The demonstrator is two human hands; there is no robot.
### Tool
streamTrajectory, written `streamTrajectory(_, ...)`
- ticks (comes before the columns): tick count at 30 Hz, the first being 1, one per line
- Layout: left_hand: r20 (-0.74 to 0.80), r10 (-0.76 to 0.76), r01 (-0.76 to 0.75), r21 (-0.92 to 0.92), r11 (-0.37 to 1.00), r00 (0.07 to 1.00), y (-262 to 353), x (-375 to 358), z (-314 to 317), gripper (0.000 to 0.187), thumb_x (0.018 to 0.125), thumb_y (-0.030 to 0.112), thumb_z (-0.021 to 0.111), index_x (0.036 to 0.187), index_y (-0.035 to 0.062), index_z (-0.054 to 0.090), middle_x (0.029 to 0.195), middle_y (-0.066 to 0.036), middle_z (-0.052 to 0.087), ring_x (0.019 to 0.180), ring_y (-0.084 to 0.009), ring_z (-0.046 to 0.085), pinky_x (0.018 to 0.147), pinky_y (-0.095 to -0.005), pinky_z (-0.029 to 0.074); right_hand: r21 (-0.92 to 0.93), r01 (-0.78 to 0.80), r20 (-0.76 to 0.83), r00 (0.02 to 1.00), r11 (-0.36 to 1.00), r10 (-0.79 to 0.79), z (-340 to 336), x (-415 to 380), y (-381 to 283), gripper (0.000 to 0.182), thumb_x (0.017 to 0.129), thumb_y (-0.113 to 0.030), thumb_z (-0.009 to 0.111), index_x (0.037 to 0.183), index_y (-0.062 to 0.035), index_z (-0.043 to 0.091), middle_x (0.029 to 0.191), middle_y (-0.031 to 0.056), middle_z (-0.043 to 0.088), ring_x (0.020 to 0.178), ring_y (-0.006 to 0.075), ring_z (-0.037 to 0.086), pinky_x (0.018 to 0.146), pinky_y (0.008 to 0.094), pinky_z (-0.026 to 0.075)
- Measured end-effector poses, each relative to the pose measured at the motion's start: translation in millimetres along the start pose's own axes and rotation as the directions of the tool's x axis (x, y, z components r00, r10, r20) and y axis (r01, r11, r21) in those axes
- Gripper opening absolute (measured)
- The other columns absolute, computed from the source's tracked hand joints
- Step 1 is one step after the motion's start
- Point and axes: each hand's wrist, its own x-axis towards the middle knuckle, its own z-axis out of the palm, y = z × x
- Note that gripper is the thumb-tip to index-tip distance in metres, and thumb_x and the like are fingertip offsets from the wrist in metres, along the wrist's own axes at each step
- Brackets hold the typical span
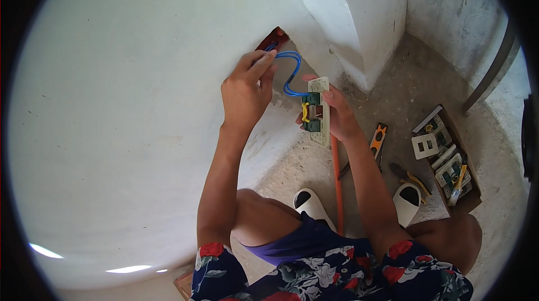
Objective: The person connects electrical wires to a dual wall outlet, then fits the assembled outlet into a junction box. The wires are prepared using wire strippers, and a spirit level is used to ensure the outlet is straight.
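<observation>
Blue wires (294, 65) run out of a red wall box (277, 38) set in the pale wall and curve down to the back of an electrical outlet (315, 111). My left hand (250, 85) is closed, with thumb and fingers pinching the blue wires just below the box. The outlet has a cream frame, green modules and a short yellow wire loop (305, 112). My right hand (338, 111) grips it from the right side, its back turned partly toward me. Some of the right fingers are hidden behind the outlet.
On the floor at right, a cardboard box (465, 203) holds several outlets and cover plates (425, 146). Yellow-handled pliers (414, 179) and an orange-and-black tool (378, 139) lie near my feet. An orange tube (338, 189) stands between my legs. A dark curved bar (494, 65) leans at far right.
</observation>
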Motion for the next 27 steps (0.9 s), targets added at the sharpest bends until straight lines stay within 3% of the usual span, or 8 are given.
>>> streamTrajectory(4,-0.059,-0.230,0.227,-0.055,0.972,0.971,17,-7,-9,0.020,0.091,0.013,0.069,0.106,0.0004,0.072,0.097,-0.013,0.072,0.073,-0.0147,0.069,0.057,-0.0281,0.052,-0.295,0.048,-0.032,0.998,0.954,-0.060,-6,-3,-16,0.081,0.080,-0.043,0.070,0.144,-0.0054,0.038,0.099,0.0054,0.060,0.088,0.0188,0.066,0.080,0.0333,0.054)
streamTrajectory(6,0.313,-0.499,0.537,-0.041,0.843,0.808,24,-6,-14,0.028,0.093,0.021,0.068,0.107,-0.0022,0.071,0.097,-0.014,0.072,0.077,-0.0131,0.069,0.061,-0.0275,0.053,-0.320,0.099,-0.017,0.994,0.942,-0.110,-10,-2,-22,0.074,0.080,-0.037,0.070,0.141,-0.0061,0.041,0.098,0.0072,0.061,0.087,0.0178,0.066,0.078,0.0315,0.054)
streamTrajectory(12,0.433,-0.353,0.552,-0.542,0.633,0.830,2,-20,26,0.039,0.089,0.024,0.070,0.113,-0.0069,0.068,0.093,-0.017,0.073,0.081,-0.0197,0.070,0.074,-0.0320,0.055,-0.410,0.105,0.072,0.994,0.906,-0.082,6,-5,-21,0.069,0.079,-0.032,0.076,0.134,-0.0043,0.044,0.101,0.0103,0.062,0.092,0.0166,0.064,0.077,0.0299,0.053)
streamTrajectory(15,0.619,-0.289,0.613,-0.408,0.677,0.731,-7,-15,20,0.031,0.093,0.016,0.068,0.115,-0.0052,0.067,0.099,-0.010,0.072,0.082,-0.0135,0.067,0.074,-0.0280,0.054,-0.492,0.151,0.120,0.987,0.857,-0.105,10,-5,-17,0.067,0.083,-0.031,0.077,0.132,-0.0005,0.045,0.102,0.0090,0.062,0.095,0.0137,0.060,0.078,0.0302,0.052)
streamTrajectory(18,0.586,-0.289,0.599,-0.445,0.666,0.757,-4,-22,20,0.025,0.088,0.005,0.066,0.111,-0.0053,0.069,0.092,-0.012,0.073,0.077,-0.0156,0.068,0.069,-0.0291,0.054,-0.508,-0.044,0.099,0.989,0.860,0.109,5,-5,-29,0.055,0.085,-0.028,0.076,0.126,0.0016,0.053,0.100,0.0066,0.064,0.093,0.0108,0.060,0.077,0.0278,0.051)
streamTrajectory(21,0.594,-0.217,0.542,-0.445,0.713,0.774,-11,-30,23,0.025,0.087,-0.004,0.063,0.111,-0.0047,0.069,0.094,-0.010,0.073,0.076,-0.0144,0.068,0.066,-0.0286,0.054,-0.579,0.106,-0.118,0.970,0.808,-0.212,7,2,-42,0.042,0.087,-0.025,0.075,0.117,0.0026,0.062,0.095,0.0052,0.067,0.086,0.0095,0.061,0.073,0.0262,0.051)
streamTrajectory(23,0.625,-0.237,0.591,-0.450,0.669,0.744,-8,-31,20,0.025,0.087,-0.005,0.063,0.111,-0.0047,0.068,0.095,-0.011,0.073,0.076,-0.0145,0.068,0.066,-0.0291,0.055,-0.803,0.158,-0.096,0.917,0.575,-0.387,20,6,-56,0.034,0.088,-0.023,0.073,0.107,0.0040,0.068,0.089,0.0071,0.068,0.077,0.0115,0.061,0.069,0.0267,0.050)
streamTrajectory(27,0.699,-0.267,0.678,-0.410,0.611,0.664,2,-24,13,0.029,0.086,-0.005,0.063,0.115,-0.0040,0.067,0.101,-0.013,0.072,0.077,-0.0153,0.069,0.069,-0.0301,0.056,-0.890,0.238,0.084,0.923,0.388,-0.375,21,24,-50,0.028,0.090,-0.021,0.071,0.101,0.0051,0.069,0.081,0.0102,0.065,0.069,0.0140,0.062,0.064,0.0274,0.050)
